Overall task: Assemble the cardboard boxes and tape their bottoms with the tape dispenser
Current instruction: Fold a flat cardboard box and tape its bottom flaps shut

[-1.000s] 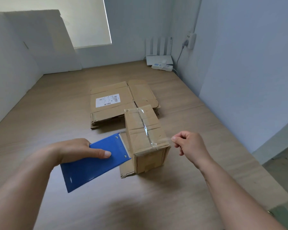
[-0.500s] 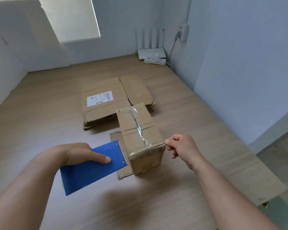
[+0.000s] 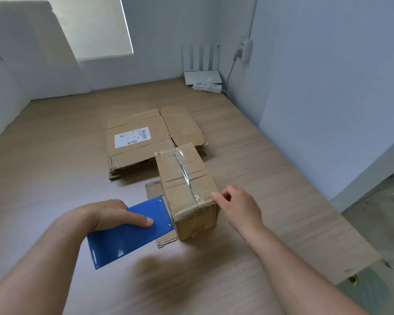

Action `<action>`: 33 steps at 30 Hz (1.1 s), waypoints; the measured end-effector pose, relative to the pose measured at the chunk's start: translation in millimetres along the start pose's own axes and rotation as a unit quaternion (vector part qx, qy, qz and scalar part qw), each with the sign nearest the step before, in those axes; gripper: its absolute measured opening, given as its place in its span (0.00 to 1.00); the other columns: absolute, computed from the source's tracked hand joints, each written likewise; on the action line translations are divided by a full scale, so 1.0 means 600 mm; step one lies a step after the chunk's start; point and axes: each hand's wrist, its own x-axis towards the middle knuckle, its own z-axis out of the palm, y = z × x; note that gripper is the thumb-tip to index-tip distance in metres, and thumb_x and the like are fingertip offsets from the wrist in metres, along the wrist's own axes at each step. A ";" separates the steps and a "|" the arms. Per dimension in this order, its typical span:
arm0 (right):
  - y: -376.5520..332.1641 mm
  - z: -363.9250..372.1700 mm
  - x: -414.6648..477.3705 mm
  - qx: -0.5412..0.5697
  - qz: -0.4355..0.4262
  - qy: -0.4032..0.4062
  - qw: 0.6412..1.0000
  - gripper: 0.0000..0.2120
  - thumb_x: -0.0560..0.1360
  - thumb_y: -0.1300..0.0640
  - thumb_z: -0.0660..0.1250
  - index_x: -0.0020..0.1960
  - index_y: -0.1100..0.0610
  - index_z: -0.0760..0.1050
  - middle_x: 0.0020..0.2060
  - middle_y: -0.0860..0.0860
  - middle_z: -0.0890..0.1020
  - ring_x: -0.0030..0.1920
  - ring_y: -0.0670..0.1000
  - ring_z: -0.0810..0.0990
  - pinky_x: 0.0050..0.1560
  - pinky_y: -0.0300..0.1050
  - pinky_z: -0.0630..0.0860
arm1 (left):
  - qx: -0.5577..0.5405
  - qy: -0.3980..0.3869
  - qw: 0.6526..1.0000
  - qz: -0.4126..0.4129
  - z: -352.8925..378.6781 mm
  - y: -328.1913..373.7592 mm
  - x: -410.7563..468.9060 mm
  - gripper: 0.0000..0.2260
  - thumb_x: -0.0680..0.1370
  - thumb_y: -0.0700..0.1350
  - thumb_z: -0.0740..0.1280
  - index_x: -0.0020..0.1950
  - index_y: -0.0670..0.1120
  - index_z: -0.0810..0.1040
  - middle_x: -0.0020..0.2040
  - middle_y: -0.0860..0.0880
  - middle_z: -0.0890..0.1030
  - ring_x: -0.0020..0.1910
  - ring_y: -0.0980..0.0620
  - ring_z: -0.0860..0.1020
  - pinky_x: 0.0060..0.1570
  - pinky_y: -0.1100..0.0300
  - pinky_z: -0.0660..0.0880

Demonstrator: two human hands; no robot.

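We work on a cardboard box at the wooden table (image 3: pixel 55 167).
A stack of flattened boxes (image 3: pixel 137 155) lies at the table's middle, and the assembled box (image 3: pixel 187 185) stands just in front of it, flaps closed on top. Our left hand (image 3: pixel 107 214) grips the blue tape dispenser (image 3: pixel 132 242), its front end touching the box's near left corner. Our right hand (image 3: pixel 239 205), fingers curled, meets the near right edge; we cannot tell whether it pinches the clear tape (image 3: pixel 184 176) running along the seam.

On table (image 3: pixel 55 178): assembled box (image 3: pixel 187 196) at centre, tape (image 3: pixel 184 173) along its top, flattened boxes (image 3: pixel 137 144) just behind, tape dispenser (image 3: pixel 127 237) touching its near left corner, router (image 3: pixel 201 77) far back right.
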 end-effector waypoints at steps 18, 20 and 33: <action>0.010 0.047 0.016 0.234 0.062 0.049 0.969 0.16 0.72 0.53 0.72 0.32 0.63 0.74 0.26 0.52 0.73 0.32 0.53 0.72 0.39 0.54 0.74 | -0.017 0.010 1.000 -0.006 -0.019 -0.032 -0.039 0.29 0.61 0.69 0.72 0.48 0.48 0.80 0.46 0.49 0.83 0.45 0.49 0.82 0.50 0.55 0.74; 0.008 0.047 0.012 0.227 0.057 0.045 0.971 0.16 0.72 0.53 0.71 0.32 0.62 0.74 0.25 0.51 0.73 0.31 0.52 0.71 0.37 0.49 0.70 | 0.020 0.025 0.999 -0.031 -0.002 -0.024 -0.023 0.24 0.65 0.68 0.70 0.47 0.49 0.77 0.47 0.50 0.80 0.46 0.51 0.80 0.48 0.56 0.72; -0.010 0.027 0.008 0.159 0.056 0.016 0.986 0.15 0.74 0.51 0.68 0.32 0.56 0.70 0.28 0.50 0.75 0.34 0.52 0.72 0.37 0.45 0.67 | 0.123 0.200 0.971 -0.048 0.127 -0.084 0.016 0.12 0.76 0.56 0.59 0.49 0.48 0.72 0.37 0.52 0.74 0.39 0.54 0.75 0.36 0.62 0.69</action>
